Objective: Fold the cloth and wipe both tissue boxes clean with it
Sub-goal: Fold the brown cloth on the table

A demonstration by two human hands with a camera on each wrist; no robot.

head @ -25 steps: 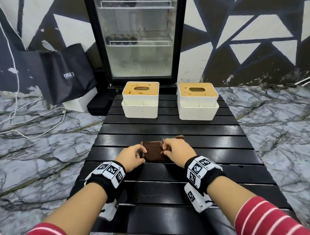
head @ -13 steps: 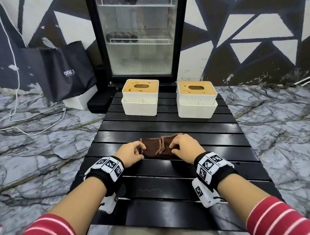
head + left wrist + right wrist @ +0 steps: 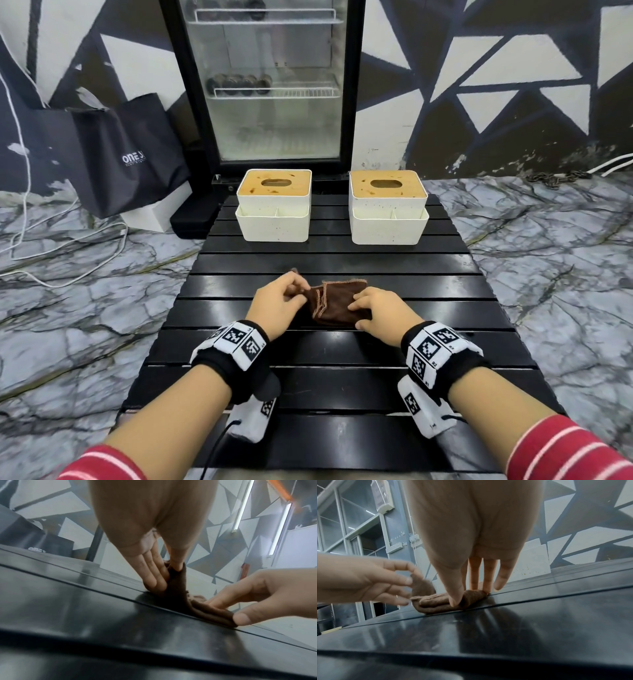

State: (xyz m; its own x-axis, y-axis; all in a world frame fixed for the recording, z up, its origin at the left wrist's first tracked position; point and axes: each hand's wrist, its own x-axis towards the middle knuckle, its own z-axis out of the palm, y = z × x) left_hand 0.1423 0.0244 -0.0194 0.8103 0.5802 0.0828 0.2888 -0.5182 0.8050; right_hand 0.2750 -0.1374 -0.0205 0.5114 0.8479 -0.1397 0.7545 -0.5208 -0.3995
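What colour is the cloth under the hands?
Dark brown cloth with lighter stitched edging, clearest in the head view.

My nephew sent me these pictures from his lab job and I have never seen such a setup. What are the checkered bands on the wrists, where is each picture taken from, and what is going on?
No machine here: a person works with bare hands. The checkered bands hold small cameras. The wide picture comes from a camera on the head, looking down; the two low pictures come from the wrists, looking along the fingers.

On the black slatted table lies a brown cloth, partly folded. The left hand pinches its left edge and lifts it; the right hand presses the folded part flat with straight fingers. At the far end stand the left tissue box and the right tissue box, both with stained wooden lids. Behind them is a glass-door fridge, and beside it a black bag.
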